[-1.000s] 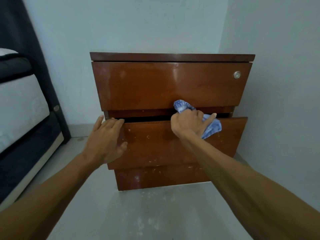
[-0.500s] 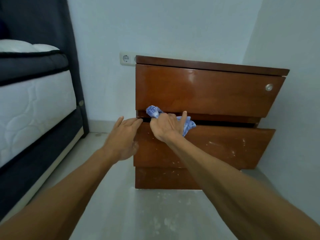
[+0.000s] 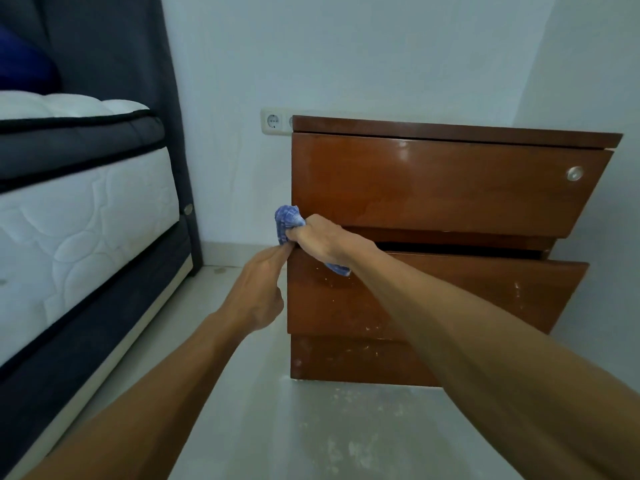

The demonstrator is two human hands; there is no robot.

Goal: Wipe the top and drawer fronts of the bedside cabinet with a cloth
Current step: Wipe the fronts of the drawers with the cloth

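Observation:
The brown wooden bedside cabinet (image 3: pixel 443 188) stands in the room's corner, seen from low down. Its lower drawer (image 3: pixel 467 292) is pulled out a little, leaving a dark gap under the top drawer. My right hand (image 3: pixel 323 240) grips a bunched blue-and-white cloth (image 3: pixel 287 220) at the left end of the lower drawer's upper edge. A corner of the cloth hangs below my wrist. My left hand (image 3: pixel 258 289) rests against the left edge of the lower drawer, fingertips near its top corner.
A bed with a white mattress (image 3: pixel 79 216) and dark frame stands close on the left. A wall socket (image 3: pixel 273 121) sits behind the cabinet's left corner. A round lock (image 3: pixel 575 173) is on the top drawer. The grey floor (image 3: pixel 311 434) is speckled with white marks.
My right hand has slid the cloth leftward along the lower drawer's top edge to its left corner. My left hand has shifted onto the drawer's left edge. My view has turned left.

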